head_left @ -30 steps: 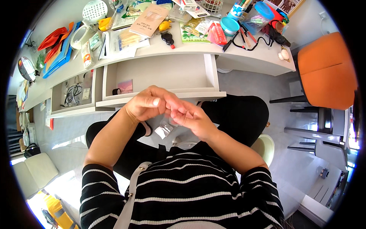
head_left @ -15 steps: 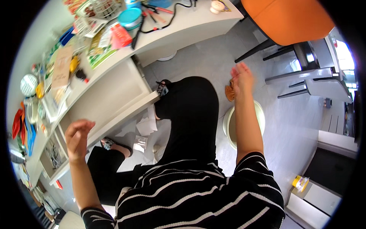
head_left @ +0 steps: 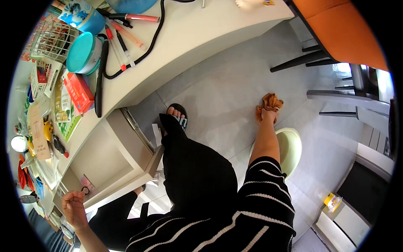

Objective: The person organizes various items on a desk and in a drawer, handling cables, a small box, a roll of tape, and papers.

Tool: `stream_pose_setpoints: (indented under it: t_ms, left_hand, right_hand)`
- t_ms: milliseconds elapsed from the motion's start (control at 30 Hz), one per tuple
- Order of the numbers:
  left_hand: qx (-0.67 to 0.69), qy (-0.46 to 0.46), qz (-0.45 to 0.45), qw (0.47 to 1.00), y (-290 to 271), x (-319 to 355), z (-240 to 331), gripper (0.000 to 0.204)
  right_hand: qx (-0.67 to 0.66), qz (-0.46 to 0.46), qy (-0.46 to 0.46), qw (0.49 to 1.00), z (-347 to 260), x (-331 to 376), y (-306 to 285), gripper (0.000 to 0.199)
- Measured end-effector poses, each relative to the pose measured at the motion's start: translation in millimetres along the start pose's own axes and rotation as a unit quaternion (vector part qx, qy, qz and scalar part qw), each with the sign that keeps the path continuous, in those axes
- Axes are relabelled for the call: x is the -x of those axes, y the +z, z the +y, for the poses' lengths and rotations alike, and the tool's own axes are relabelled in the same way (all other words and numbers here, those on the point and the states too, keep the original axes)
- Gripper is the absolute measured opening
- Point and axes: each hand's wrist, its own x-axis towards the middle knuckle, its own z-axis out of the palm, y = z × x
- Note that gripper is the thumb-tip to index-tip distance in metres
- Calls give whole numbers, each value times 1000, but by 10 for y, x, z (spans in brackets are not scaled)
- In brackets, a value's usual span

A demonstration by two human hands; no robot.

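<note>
My right hand point(head_left: 268, 116) reaches down over the floor, closed on a crumpled brown cloth point(head_left: 273, 102) that hides most of the fingers. Just below it stands a pale cream bucket point(head_left: 297, 147), partly covered by my right forearm. On the other side, my left hand point(head_left: 74, 208) hovers at the near end of a pulled-out drawer point(head_left: 105, 157), its fingers loosely bent and nothing visible in them. A pinkish card point(head_left: 87, 182) and a small dark-rimmed round thing point(head_left: 85, 190) lie in the drawer close to that hand.
The cream desk point(head_left: 184, 25) carries a teal round tub point(head_left: 82, 52), several pens, a black cord, a red box point(head_left: 78, 93) and a wire basket point(head_left: 52, 40). An orange chair point(head_left: 340, 29) stands far right. A yellow-labelled container point(head_left: 332, 202) sits at lower right.
My right hand has come down onto the brown cloth and closed on it. My left hand has moved lower along the drawer. The view has shifted, bringing the desk closer.
</note>
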Motion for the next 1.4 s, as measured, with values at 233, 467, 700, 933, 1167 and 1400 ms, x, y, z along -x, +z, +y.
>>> stream_pose_setpoints:
  t_ms: [233, 467, 700, 933, 1167, 1400]
  left_hand:
    - [8, 16, -33, 999, 22, -68, -27, 39]
    - [34, 112, -85, 989, 354, -26, 53, 37]
    - [21, 113, -247, 962, 1461, -28, 504, 57]
    - [150, 87, -203, 964, 2188, 379, 1136, 70]
    - [473, 70, -132, 868, 1229, 446, 742, 38]
    - [371, 24, -106, 922, 484, 423, 232, 47]
  right_hand:
    - [-238, 164, -252, 924, -290, 490, -630, 23]
    - [-558, -61, -323, 762, -719, 1944, -3199, 22]
    - [-521, -186, -605, 572, -827, 4311, -4754, 40]
    - [-506, -367, -648, 435, -813, 6207, -4699, 37]
    - [-165, -468, -670, 553, -807, 6346, -3308, 50]
    - [-24, -498, -772, 394, -376, 6357, -1487, 69]
